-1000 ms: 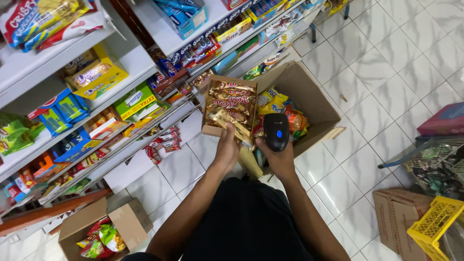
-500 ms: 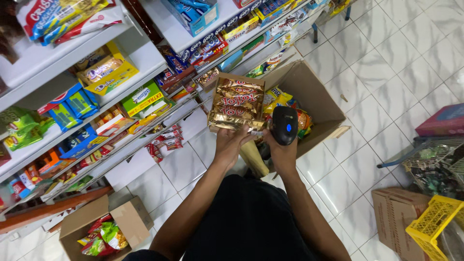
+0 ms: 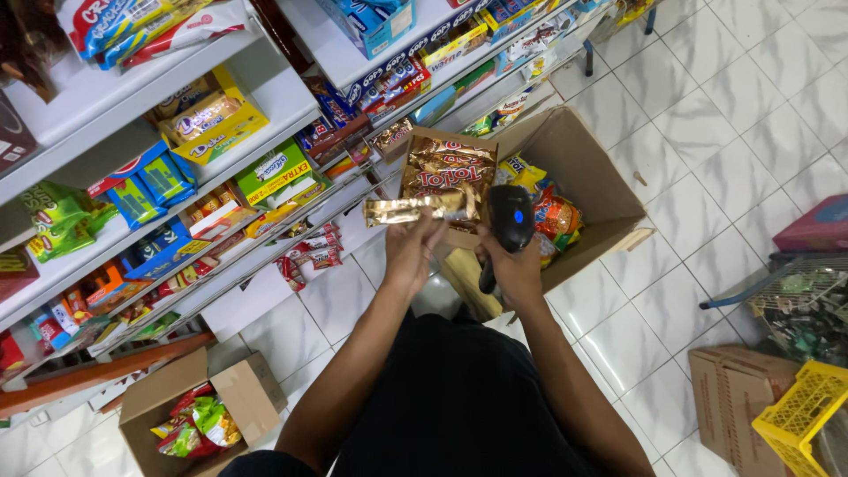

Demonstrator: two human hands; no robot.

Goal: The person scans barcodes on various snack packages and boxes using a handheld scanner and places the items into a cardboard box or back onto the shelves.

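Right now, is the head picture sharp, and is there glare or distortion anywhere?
Head view: mostly sharp and evenly lit; the gold wrapper in the left hand reflects light; the black scanner in the right hand shows a small blue light; the shelves lean and bend, a wide-lens effect; soft shadows on the floor tiles.

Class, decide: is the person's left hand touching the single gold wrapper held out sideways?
Touching. The head view shows the left hand with its fingers closed on one end of the gold wrapper.

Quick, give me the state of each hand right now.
Left hand: closed, holding a gold snack pack.
Right hand: closed, holding a black scanner.
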